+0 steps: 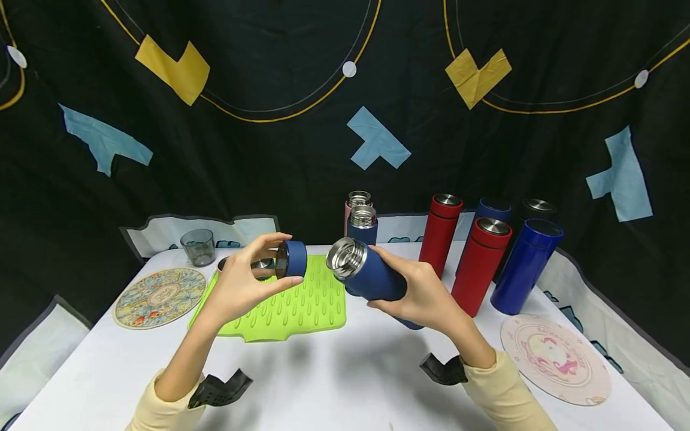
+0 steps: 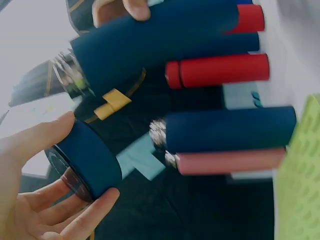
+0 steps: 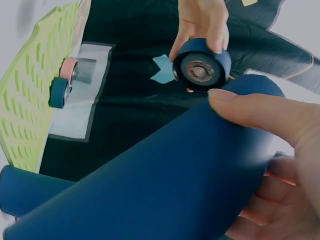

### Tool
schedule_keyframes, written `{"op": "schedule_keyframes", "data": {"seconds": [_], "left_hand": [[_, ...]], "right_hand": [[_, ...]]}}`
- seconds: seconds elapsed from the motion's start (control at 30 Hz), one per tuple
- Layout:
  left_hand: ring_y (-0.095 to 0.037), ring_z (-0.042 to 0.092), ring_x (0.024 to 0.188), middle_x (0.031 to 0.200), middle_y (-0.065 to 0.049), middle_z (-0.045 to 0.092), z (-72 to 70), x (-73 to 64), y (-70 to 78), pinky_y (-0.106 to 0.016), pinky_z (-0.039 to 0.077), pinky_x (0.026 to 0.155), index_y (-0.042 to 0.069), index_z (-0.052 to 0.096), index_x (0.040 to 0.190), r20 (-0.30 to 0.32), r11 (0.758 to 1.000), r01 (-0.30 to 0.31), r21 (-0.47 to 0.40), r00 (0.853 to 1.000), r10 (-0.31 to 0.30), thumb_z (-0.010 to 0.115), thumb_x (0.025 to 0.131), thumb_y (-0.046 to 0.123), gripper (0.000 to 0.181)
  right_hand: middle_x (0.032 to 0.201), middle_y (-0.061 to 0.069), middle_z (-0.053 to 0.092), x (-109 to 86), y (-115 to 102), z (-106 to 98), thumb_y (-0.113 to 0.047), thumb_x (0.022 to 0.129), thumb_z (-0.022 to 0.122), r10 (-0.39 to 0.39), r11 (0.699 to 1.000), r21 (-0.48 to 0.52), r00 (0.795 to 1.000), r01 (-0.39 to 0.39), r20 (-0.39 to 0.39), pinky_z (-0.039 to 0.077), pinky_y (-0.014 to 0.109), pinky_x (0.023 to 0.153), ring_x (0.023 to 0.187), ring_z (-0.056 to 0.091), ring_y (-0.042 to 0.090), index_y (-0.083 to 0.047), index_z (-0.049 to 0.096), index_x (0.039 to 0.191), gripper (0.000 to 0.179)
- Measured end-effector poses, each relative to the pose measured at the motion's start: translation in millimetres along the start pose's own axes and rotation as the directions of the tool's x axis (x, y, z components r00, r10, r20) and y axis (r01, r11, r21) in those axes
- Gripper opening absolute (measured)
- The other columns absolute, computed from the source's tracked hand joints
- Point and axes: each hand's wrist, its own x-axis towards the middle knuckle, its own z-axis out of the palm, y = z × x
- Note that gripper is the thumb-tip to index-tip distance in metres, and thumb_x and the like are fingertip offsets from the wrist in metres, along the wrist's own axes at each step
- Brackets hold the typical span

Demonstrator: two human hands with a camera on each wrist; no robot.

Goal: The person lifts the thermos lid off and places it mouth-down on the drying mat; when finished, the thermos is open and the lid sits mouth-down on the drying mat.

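My left hand (image 1: pixel 237 290) pinches a dark blue bottle lid (image 1: pixel 296 258) between thumb and fingers, above the green mat. In the right wrist view the lid's round inner side (image 3: pixel 200 71) shows. My right hand (image 1: pixel 426 290) grips a dark blue thermos bottle (image 1: pixel 374 274) round its body. The bottle is tilted, with its bare steel mouth (image 1: pixel 346 256) turned left and up, a short gap from the lid. Behind it stand another uncapped blue bottle (image 1: pixel 363 226) and an uncapped pink bottle (image 2: pixel 230 164).
A green ribbed mat (image 1: pixel 318 305) has a pink lid (image 3: pixel 68 69) and a blue lid (image 3: pixel 58 93) on it. Several capped bottles, including a red one (image 1: pixel 481 269) and a shiny blue one (image 1: pixel 525 269), stand right. A glass (image 1: pixel 199 248) and two round mats, patterned (image 1: pixel 162 296) and pink (image 1: pixel 555 359), lie around.
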Motion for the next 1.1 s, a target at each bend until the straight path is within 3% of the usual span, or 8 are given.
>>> {"op": "schedule_keyframes", "data": {"seconds": [0.13, 0.37, 0.53, 0.63, 0.87, 0.97, 1.1], "left_hand": [[-0.032, 0.063, 0.102, 0.127, -0.013, 0.058, -4.3, 10.7, -16.8, -0.043, 0.056, 0.082, 0.014, 0.051, 0.134, 0.04, 0.997, -0.001, 0.071, 0.999, -0.002, 0.085, 0.075, 0.028, 0.069], [-0.041, 0.061, 0.107, 0.128, -0.021, 0.056, -4.2, 42.5, -54.8, -0.044, 0.057, 0.078, 0.011, 0.051, 0.136, 0.16, 0.995, 0.017, 0.103, 0.987, -0.033, 0.083, 0.077, 0.027, 0.069], [-0.044, 0.058, 0.11, 0.127, -0.024, 0.055, 2.3, 57.3, -83.0, -0.044, 0.058, 0.075, 0.005, 0.051, 0.135, 0.212, 0.987, 0.004, 0.158, 0.977, -0.038, 0.083, 0.076, 0.021, 0.069], [-0.043, 0.058, 0.11, 0.124, -0.023, 0.058, 10.2, 64.2, -100.8, -0.046, 0.056, 0.078, 0.003, 0.052, 0.134, 0.226, 0.978, -0.014, 0.209, 0.974, -0.035, 0.083, 0.075, 0.019, 0.069], [-0.04, 0.058, 0.108, 0.121, -0.022, 0.06, 28.6, 76.7, -134.0, -0.051, 0.051, 0.087, 0.0, 0.055, 0.13, 0.212, 0.95, -0.042, 0.31, 0.977, -0.025, 0.085, 0.072, 0.018, 0.068], [-0.041, 0.057, 0.109, 0.121, -0.024, 0.059, 36.3, 81.1, -144.6, -0.051, 0.05, 0.089, -0.002, 0.055, 0.13, 0.215, 0.943, -0.035, 0.332, 0.976, -0.039, 0.085, 0.072, 0.016, 0.068], [-0.042, 0.056, 0.11, 0.121, -0.026, 0.059, 44.6, 84.7, -154.8, -0.052, 0.049, 0.091, -0.003, 0.055, 0.13, 0.223, 0.932, 0.015, 0.363, 0.97, -0.102, 0.085, 0.073, 0.016, 0.068]], "right_hand": [[0.127, 0.011, 0.061, 0.1, 5, 3, -0.015, 0.066, 0.09, 0.03, 0.998, 0.061, 0.999, -0.027, -0.037, 0.054, 0.038, 0.086, 0.107, 0.064, 0.027, -0.007, 0.045, 0.142, 0.088], [0.128, 0.01, 0.06, -4.2, 16, 16, -0.008, 0.065, 0.09, 0.042, 0.989, 0.146, 0.992, -0.024, -0.118, 0.053, 0.038, 0.089, 0.112, 0.061, 0.024, -0.005, 0.045, 0.14, 0.087], [0.127, 0.015, 0.061, -6.6, 21, 27, 0.002, 0.064, 0.088, 0.115, 0.968, 0.239, 0.98, -0.074, -0.162, 0.052, 0.043, 0.089, 0.113, 0.061, 0.027, -0.001, 0.042, 0.139, 0.088], [0.125, 0.02, 0.061, -5.2, 12, 27, 0.007, 0.064, 0.085, 0.133, 0.961, 0.264, 0.975, -0.084, -0.177, 0.052, 0.044, 0.089, 0.113, 0.061, 0.032, 0.005, 0.041, 0.137, 0.086], [0.121, 0.026, 0.061, -0.7, -4, 30, 0.012, 0.063, 0.083, 0.099, 0.965, 0.26, 0.971, -0.04, -0.216, 0.053, 0.046, 0.087, 0.111, 0.061, 0.036, 0.011, 0.042, 0.131, 0.079], [0.122, 0.022, 0.061, -1.7, 8, 39, 0.01, 0.063, 0.085, 0.106, 0.964, 0.262, 0.968, -0.044, -0.225, 0.053, 0.044, 0.088, 0.111, 0.061, 0.033, 0.007, 0.042, 0.132, 0.082], [0.126, 0.017, 0.06, -3.2, 28, 52, 0.004, 0.064, 0.087, 0.116, 0.959, 0.279, 0.966, -0.049, -0.23, 0.052, 0.039, 0.09, 0.114, 0.06, 0.028, -0.001, 0.041, 0.137, 0.086]]}}
